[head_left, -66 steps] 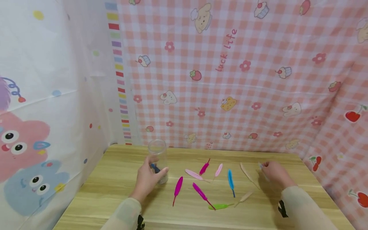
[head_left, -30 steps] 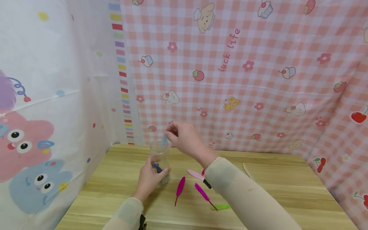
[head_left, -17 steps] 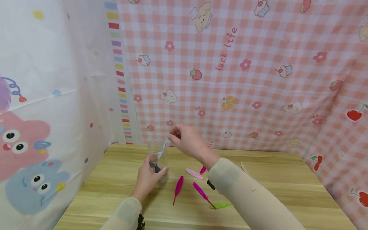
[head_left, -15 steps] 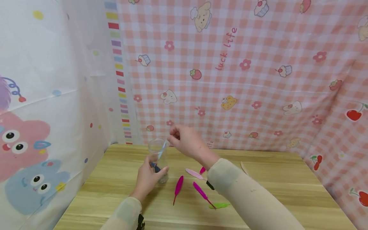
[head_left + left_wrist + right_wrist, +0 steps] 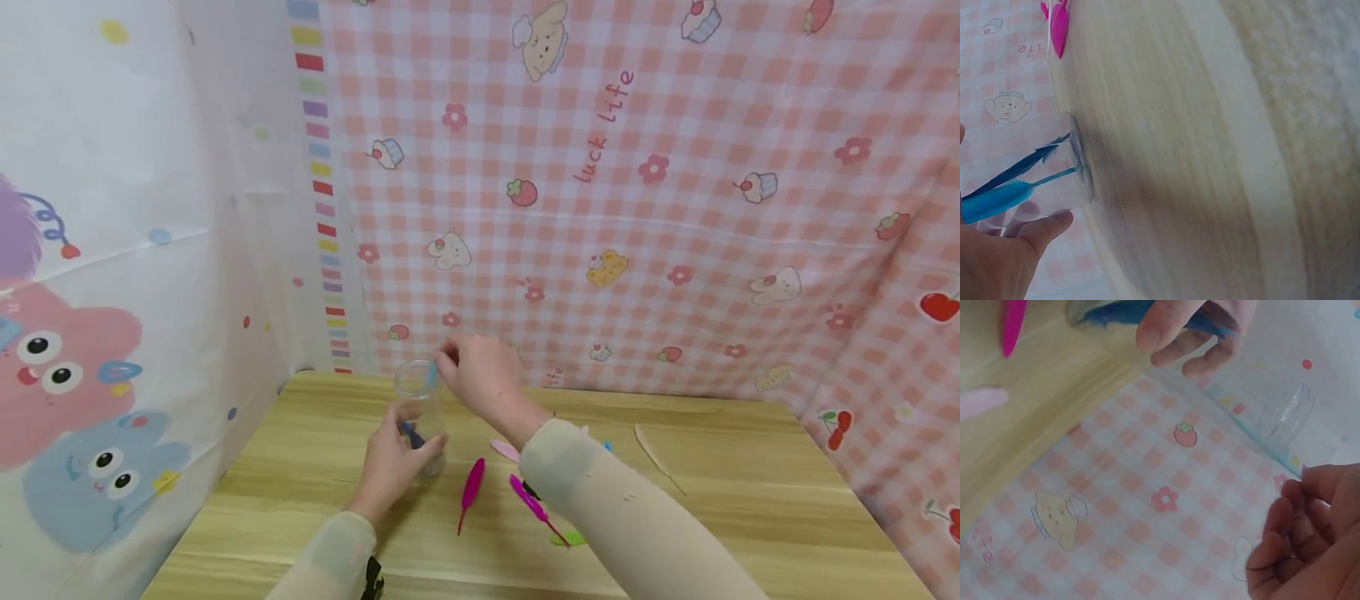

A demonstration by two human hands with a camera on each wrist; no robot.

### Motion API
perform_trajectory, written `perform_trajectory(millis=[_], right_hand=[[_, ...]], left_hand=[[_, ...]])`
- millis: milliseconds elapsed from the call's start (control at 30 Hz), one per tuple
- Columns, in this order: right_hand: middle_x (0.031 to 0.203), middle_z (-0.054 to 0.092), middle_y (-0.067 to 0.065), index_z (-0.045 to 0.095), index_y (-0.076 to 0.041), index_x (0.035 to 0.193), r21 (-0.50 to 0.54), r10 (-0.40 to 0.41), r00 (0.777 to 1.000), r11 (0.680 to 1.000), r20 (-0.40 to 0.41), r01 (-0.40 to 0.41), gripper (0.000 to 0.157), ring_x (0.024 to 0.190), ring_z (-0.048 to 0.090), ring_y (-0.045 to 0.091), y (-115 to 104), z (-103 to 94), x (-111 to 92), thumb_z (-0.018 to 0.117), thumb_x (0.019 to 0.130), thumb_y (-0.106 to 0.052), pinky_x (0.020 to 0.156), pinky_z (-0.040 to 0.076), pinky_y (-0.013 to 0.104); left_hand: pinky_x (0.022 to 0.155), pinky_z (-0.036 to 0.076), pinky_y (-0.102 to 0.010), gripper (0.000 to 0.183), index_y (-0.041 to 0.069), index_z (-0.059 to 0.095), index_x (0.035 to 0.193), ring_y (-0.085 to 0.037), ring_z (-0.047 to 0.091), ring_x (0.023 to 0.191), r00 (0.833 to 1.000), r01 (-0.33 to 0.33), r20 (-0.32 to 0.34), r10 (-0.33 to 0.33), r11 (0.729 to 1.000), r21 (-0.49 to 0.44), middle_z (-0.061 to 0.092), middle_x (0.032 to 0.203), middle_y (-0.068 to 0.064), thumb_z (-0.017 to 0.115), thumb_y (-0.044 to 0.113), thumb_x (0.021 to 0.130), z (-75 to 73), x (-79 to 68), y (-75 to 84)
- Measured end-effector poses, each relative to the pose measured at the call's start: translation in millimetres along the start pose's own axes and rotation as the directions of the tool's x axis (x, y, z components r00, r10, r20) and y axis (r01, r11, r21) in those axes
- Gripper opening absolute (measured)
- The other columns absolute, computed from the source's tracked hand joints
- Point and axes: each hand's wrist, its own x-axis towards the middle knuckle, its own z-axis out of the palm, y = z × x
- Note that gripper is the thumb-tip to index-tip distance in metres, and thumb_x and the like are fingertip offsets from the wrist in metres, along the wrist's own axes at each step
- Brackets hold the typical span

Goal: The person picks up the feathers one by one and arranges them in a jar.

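Observation:
My left hand (image 5: 390,462) grips a clear jar (image 5: 420,408) round its lower part; it stands upright on the wooden table. Inside leans a dark blue feather (image 5: 1016,170), beside a turquoise feather (image 5: 999,200) in the left wrist view. At the jar's mouth my right hand (image 5: 483,379) pinches the end of a light blue feather (image 5: 432,372). That feather runs down into the jar along its wall, as the right wrist view also shows near the curled fingers (image 5: 1275,515). Whether it is the turquoise one seen from the left wrist, I cannot tell for sure.
On the table (image 5: 300,467) lie a magenta feather (image 5: 472,485), another magenta feather (image 5: 528,500), a green feather (image 5: 567,539), a pale pink feather (image 5: 504,450) and a beige feather (image 5: 654,454). My right sleeve (image 5: 615,500) covers part of them. A checked cloth (image 5: 480,225) hangs behind.
My right hand has come from the table's right side to the jar's mouth, bringing the light blue feather, whose lower part went inside. My left hand keeps its grip on the jar.

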Motion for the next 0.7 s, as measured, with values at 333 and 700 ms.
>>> perform_trajectory(millis=[333,700], right_hand=[[0.088,0.077,-0.005,0.076,-0.018,0.110,-0.015,-0.101,0.995,0.995,0.008,0.101,0.032,0.073,0.068,0.012,12,-3.7,-15,0.065,0.106,-0.047,0.062,0.055,0.029],[0.095,0.077,0.002,0.078,-0.007,0.109,0.023,0.019,0.937,0.999,0.348,-0.029,0.019,0.078,0.065,0.011,145,-14.5,-67,0.071,0.103,-0.024,0.073,0.059,0.034]], left_hand=[[0.101,0.057,-0.051,0.062,0.009,0.055,0.138,-0.034,0.066,0.124,1.000,0.025,0.007,-0.025,0.999,-0.024,0.068,0.139,-0.017,0.087,0.034,0.091,-1.1,-0.2,2.3],[0.103,0.058,-0.055,0.060,0.010,0.056,0.137,-0.040,0.066,0.130,1.000,0.026,0.005,-0.025,0.999,-0.032,0.069,0.138,-0.023,0.087,0.032,0.091,2.0,-1.7,5.4]])
